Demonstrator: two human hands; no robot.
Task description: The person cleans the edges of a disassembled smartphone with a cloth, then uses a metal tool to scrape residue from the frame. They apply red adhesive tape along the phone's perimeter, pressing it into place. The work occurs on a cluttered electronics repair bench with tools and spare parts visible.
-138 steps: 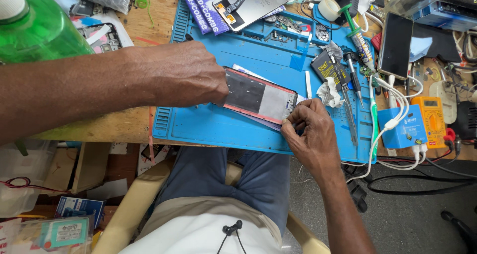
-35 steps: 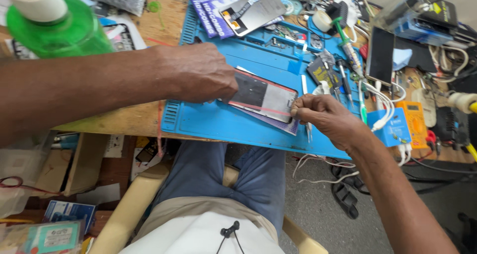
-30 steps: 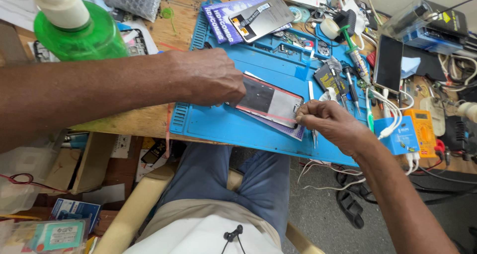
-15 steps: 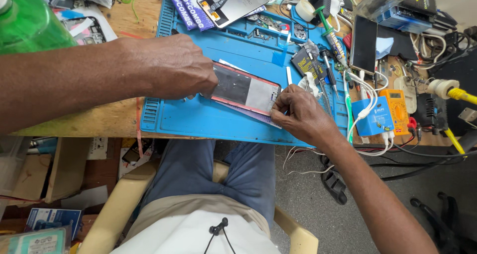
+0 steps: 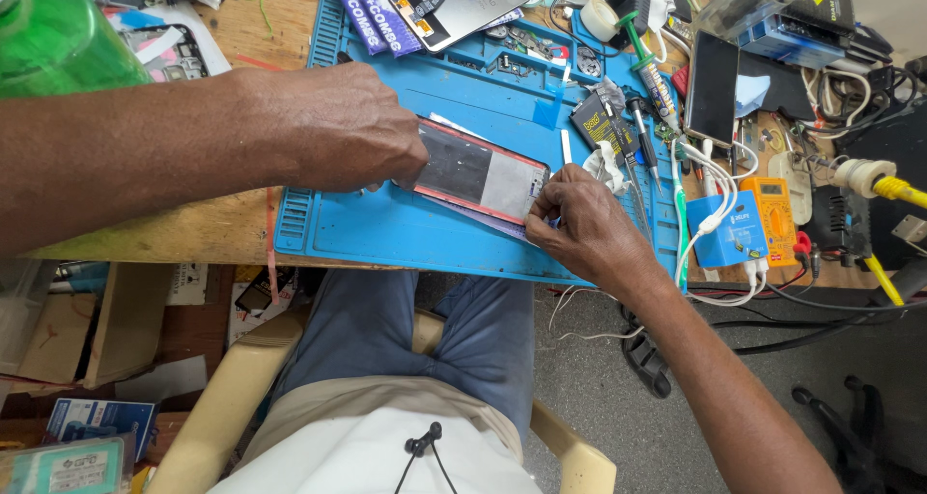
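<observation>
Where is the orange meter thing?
In the head view, the orange meter lies at the right end of the desk, just right of the small blue box, beyond the right hand.
</observation>
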